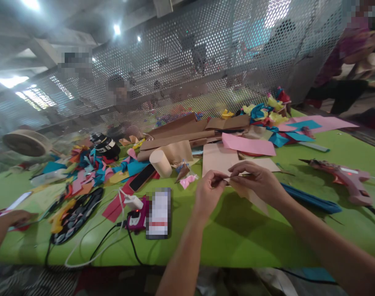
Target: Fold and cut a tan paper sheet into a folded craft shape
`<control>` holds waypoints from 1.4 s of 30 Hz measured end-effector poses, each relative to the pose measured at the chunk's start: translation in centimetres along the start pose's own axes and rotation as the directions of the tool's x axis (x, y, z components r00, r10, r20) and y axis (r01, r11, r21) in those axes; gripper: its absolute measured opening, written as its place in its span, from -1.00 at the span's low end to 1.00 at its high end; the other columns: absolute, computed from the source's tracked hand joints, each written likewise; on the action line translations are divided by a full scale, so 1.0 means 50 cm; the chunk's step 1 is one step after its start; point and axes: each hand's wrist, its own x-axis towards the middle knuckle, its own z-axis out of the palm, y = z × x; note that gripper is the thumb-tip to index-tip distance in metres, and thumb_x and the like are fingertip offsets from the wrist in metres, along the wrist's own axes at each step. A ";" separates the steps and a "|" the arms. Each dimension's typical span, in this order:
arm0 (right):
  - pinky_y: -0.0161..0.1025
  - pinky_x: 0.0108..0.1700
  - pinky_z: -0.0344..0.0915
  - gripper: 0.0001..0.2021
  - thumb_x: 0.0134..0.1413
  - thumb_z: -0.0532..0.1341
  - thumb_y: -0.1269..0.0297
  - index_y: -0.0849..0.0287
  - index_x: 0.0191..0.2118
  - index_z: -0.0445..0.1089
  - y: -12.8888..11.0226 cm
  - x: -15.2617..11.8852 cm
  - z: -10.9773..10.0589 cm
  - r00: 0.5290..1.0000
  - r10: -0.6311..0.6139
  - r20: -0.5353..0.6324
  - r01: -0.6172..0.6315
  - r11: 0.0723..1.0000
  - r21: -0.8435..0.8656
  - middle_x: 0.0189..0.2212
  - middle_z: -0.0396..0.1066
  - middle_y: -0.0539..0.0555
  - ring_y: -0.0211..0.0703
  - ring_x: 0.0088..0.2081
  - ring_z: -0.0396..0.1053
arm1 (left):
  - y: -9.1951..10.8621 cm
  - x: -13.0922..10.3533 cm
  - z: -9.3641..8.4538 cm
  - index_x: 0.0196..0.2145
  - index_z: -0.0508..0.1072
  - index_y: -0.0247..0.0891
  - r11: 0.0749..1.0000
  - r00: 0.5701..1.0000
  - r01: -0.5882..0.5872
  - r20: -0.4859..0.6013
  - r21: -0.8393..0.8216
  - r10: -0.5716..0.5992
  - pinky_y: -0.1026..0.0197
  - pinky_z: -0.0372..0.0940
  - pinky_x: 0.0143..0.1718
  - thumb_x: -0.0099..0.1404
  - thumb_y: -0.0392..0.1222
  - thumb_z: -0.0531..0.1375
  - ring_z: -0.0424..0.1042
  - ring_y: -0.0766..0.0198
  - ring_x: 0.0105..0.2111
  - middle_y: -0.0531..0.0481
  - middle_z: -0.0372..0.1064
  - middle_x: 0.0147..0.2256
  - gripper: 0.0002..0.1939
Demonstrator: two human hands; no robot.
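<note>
Both hands — left hand [209, 190], right hand [257, 180] — pinched on one tan paper piece [250, 194].

Head-worn view, looking forward and down, close over green table [243, 238]

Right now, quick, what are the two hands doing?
Left hand: closed, pinching the tan paper at its top edge.
Right hand: closed, pinching the same tan paper beside the left hand, above the green table.
</note>
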 end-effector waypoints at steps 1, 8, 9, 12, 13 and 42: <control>-0.09 -0.16 0.47 -0.72 -0.02 0.36 -0.07 0.04 -0.44 0.53 0.000 0.000 0.000 1.000 -0.010 0.001 0.010 1.000 -0.013 -0.24 0.52 0.15 0.04 -0.11 0.45 | 0.000 -0.001 0.000 -0.29 0.49 -0.26 1.000 1.000 0.003 0.006 -0.005 -0.003 0.24 0.38 -0.21 0.22 -0.27 0.26 0.50 0.27 -0.31 -0.01 0.51 -0.35 -0.93; -0.04 -0.10 0.41 -0.72 0.03 0.31 -0.06 0.04 -0.43 0.48 -0.007 0.001 -0.001 0.999 -0.050 -0.007 0.048 0.992 -0.115 -0.25 0.55 0.15 0.06 -0.12 0.45 | 0.004 -0.008 0.001 -0.22 0.48 -0.24 1.000 1.000 0.003 0.031 -0.005 -0.003 0.26 0.36 -0.20 0.26 -0.25 0.24 0.49 0.28 -0.27 -0.03 0.50 -0.29 -0.89; -0.03 -0.08 0.39 -0.72 0.04 0.31 -0.06 0.05 -0.44 0.47 -0.008 0.002 0.000 0.998 -0.061 -0.004 0.060 0.990 -0.126 -0.25 0.55 0.15 0.07 -0.12 0.45 | 0.006 -0.009 0.001 -0.21 0.48 -0.24 1.000 1.000 0.008 0.029 -0.004 -0.008 0.27 0.35 -0.21 0.27 -0.24 0.24 0.48 0.28 -0.27 -0.03 0.50 -0.28 -0.88; 0.00 -0.06 0.36 -0.72 0.05 0.30 -0.05 0.05 -0.44 0.46 -0.007 0.002 0.001 0.996 -0.089 -0.007 0.087 0.986 -0.140 -0.27 0.56 0.16 0.08 -0.13 0.45 | 0.011 -0.011 0.002 -0.19 0.46 -0.24 1.000 1.000 0.017 0.018 0.015 -0.017 0.28 0.35 -0.23 0.28 -0.21 0.25 0.48 0.28 -0.26 -0.04 0.50 -0.27 -0.86; -0.01 -0.08 0.36 -0.72 0.05 0.30 -0.05 0.05 -0.44 0.46 -0.006 0.002 0.002 0.996 -0.092 -0.014 0.089 0.986 -0.139 -0.27 0.56 0.16 0.08 -0.14 0.45 | 0.011 -0.011 0.002 -0.19 0.46 -0.24 1.000 1.000 0.017 0.013 0.024 -0.017 0.28 0.35 -0.23 0.28 -0.20 0.26 0.48 0.28 -0.27 -0.04 0.49 -0.27 -0.85; -0.10 -0.19 0.43 -0.59 -0.17 0.43 -0.16 0.11 -0.41 0.52 -0.007 -0.004 0.000 0.993 0.119 -0.005 -0.118 0.991 0.069 -0.39 0.49 0.12 -0.01 -0.29 0.46 | 0.007 -0.007 -0.001 -0.23 0.46 -0.21 0.961 0.975 -0.212 -0.026 0.179 0.220 0.28 0.37 -0.21 0.37 -0.23 0.18 0.52 0.28 -0.25 -0.02 0.50 -0.27 -0.94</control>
